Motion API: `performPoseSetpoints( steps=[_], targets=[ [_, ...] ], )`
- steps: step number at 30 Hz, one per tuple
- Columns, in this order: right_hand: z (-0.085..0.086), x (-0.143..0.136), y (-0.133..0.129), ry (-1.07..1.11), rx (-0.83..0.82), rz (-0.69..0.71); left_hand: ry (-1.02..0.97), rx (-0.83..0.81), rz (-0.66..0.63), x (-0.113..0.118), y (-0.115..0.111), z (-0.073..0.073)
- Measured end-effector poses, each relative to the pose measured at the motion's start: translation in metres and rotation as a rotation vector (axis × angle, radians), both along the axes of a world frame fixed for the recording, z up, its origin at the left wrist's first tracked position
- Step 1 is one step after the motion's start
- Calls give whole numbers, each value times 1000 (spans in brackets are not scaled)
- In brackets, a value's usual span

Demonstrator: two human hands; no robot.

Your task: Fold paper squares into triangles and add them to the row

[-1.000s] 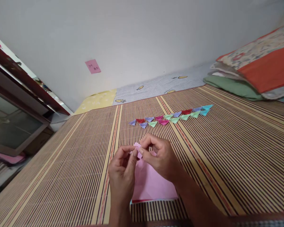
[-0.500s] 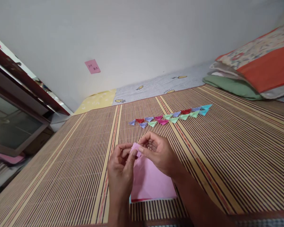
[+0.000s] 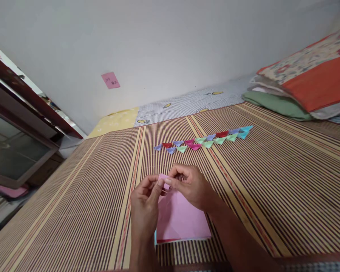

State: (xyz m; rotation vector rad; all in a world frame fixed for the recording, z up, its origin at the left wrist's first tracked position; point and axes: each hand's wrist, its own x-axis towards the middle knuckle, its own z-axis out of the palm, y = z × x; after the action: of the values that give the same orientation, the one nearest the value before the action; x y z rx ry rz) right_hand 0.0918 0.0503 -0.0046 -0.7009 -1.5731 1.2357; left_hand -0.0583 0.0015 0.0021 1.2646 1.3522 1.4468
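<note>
Pink paper, one small folded piece [image 3: 166, 186], sits between my two hands, just above the far edge of the sheet stack. My left hand [image 3: 160, 183] pinches it with the thumb in front and the fingers curled behind; my right hand [image 3: 168, 181] grips its other side between thumb and bent forefinger. How many folds it has I cannot tell, since the fingertips cover much of it.

Below them I see one sheet stack [image 3: 184, 219], smooth pink on top, with red and pale blue edges peeking out at the near and left sides. My wrists flank it, the left one close to its left edge.

Beyond my hands I count sixteen folded paper triangles [image 3: 194, 147] in two slanting rows, nine far and seven near: five lavender, five pale green, two red, two magenta, two cyan. They are crisp, their points mostly toward me, and well apart from my knuckles.

Everything lies on one striped slatted mat [image 3: 73, 196], with broad open room left and right of my arms. Its far edge meets a yellow cloth [image 3: 115, 121] and a finely checked cloth [image 3: 184, 104] along the wall [image 3: 170, 45], which carries one pink note [image 3: 110, 80]. At the far right, soft bedding [image 3: 320, 83] is piled in orange, floral, grey and green layers.
</note>
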Motion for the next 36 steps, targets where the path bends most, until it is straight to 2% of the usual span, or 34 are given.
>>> performPoseSetpoints(
  steps=[11, 16, 20, 24, 26, 28, 30, 32, 34, 36],
  targets=[
    [-6, 2, 2, -107, 50, -9, 38, -14, -4, -1, 8, -8],
    [-1, 16, 0, -300, 85, 73, 32, -81, -181, -5, 6, -9],
    [5, 22, -1, -217, -17, 132, -48, -83, -246, -8, 3, -14],
    [3, 20, 3, -75, -113, 116, -193, -125, -294, -4, 6, -23],
    [-1, 16, 5, -4, -148, 103, -287, -125, -257, 1, 9, -26],
    [-6, 10, 6, 42, -166, 84, -465, -81, -154, 8, 13, -27],
    [-8, 2, 5, 43, -131, 18, -651, -57, -69, 16, 16, -25],
    [-9, -4, 3, 36, -70, -69, -752, -54, -16, 21, 17, -23],
    [-7, -7, 0, 6, -30, -131, -725, -54, 8, 23, 17, -21],
    [-5, -5, -2, -95, 42, -165, -580, -44, 30, 19, 15, -19]
  ],
)
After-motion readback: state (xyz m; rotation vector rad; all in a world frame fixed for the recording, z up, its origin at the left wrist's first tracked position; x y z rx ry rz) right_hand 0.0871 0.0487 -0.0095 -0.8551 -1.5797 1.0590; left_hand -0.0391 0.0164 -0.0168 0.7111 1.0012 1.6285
